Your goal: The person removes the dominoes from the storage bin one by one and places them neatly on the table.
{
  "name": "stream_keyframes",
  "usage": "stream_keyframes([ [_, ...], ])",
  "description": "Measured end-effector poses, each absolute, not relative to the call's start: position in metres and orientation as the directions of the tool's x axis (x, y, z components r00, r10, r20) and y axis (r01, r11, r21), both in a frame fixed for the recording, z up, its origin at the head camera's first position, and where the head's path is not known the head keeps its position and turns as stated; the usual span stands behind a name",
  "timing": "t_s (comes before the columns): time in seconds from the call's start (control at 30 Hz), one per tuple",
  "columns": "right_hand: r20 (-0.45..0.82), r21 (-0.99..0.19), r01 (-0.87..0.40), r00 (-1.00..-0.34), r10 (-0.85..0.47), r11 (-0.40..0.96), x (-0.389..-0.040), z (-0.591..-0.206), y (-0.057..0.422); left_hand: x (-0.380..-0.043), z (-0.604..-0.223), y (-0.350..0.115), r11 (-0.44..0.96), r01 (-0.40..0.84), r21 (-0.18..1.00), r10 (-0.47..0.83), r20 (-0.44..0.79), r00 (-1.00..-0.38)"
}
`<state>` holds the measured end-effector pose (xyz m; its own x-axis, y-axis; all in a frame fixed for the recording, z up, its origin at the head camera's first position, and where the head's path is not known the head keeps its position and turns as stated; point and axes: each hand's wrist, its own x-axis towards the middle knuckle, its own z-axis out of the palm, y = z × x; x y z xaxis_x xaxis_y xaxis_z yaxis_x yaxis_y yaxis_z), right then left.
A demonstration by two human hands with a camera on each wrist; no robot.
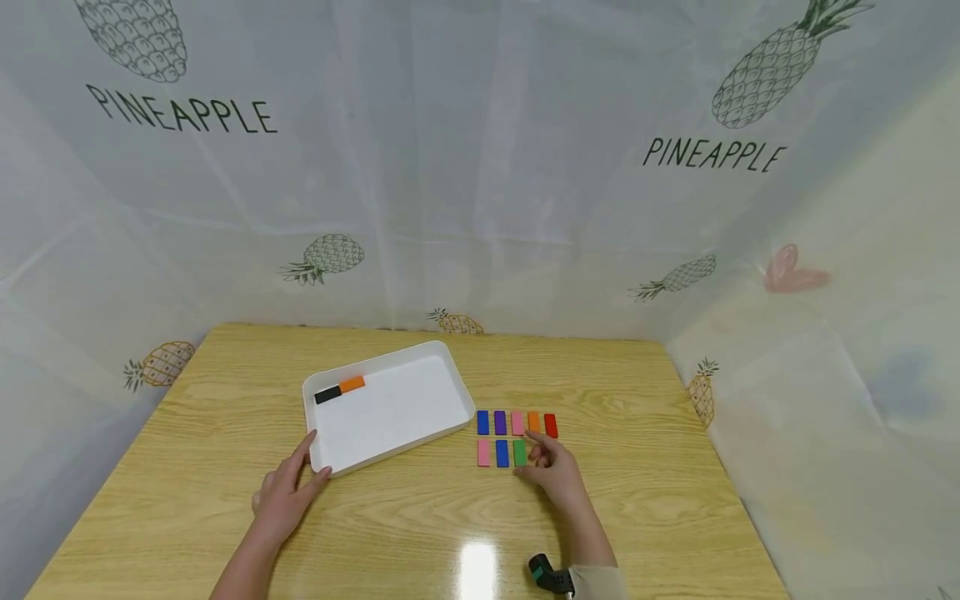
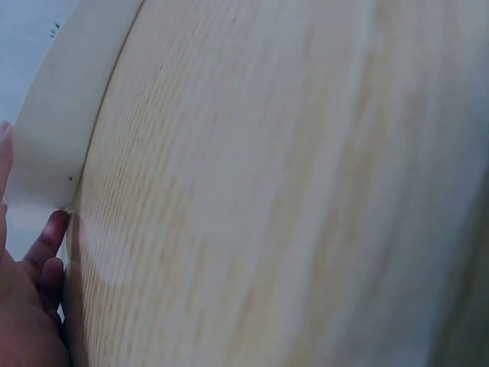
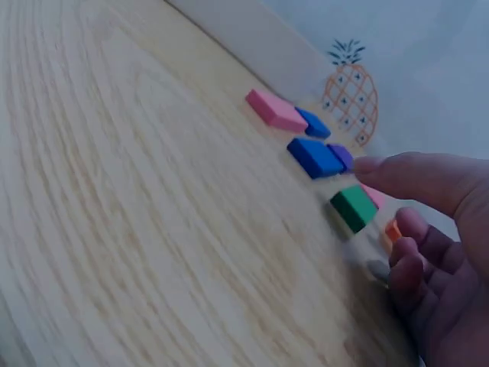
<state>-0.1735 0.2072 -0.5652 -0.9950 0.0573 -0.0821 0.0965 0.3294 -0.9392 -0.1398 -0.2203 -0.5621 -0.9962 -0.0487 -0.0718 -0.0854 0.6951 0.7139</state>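
My left hand (image 1: 281,502) rests at the near left corner of a white tray (image 1: 390,446), index finger at its left rim and thumb at its front wall. Inside the tray, a black block (image 1: 327,394) and an orange block (image 1: 352,384) lie end to end along the far left wall. My right hand (image 1: 555,475) hovers over the green block (image 1: 520,453), thumb and index finger spread apart on its near and far sides. The right wrist view shows the green block (image 3: 355,208) flat on the table, with the thumb (image 3: 397,177) held off it.
Left of the green block lie a blue block (image 1: 502,453) and a pink block (image 1: 483,453). Behind them, a row holds blue (image 1: 483,422), purple (image 1: 499,422), pink (image 1: 517,423), orange (image 1: 533,421) and red (image 1: 551,426) blocks. A pineapple-print curtain (image 1: 480,192) hangs behind the wooden table (image 1: 405,533).
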Motion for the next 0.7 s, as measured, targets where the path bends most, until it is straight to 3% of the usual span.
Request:
stream_keyframes([
  [0.27, -0.026, -0.961, 0.045, -0.997, 0.071, 0.272, -0.171, -0.546, 0.181, -0.139, -0.564, -0.222, 0.691, -0.078, 0.718, -0.053, -0.058, -0.997],
  [0.5, -0.013, -0.966, -0.002, -0.998, -0.055, 0.259, -0.173, -0.533, 0.142, -0.140, -0.564, -0.223, 0.696, -0.071, 0.715, -0.054, -0.046, -0.997],
  [0.7, -0.001, -0.977, -0.039, -0.982, -0.186, 0.210, -0.165, -0.495, 0.107, -0.140, -0.563, -0.223, 0.684, -0.083, 0.725, -0.064, -0.054, -0.996],
])
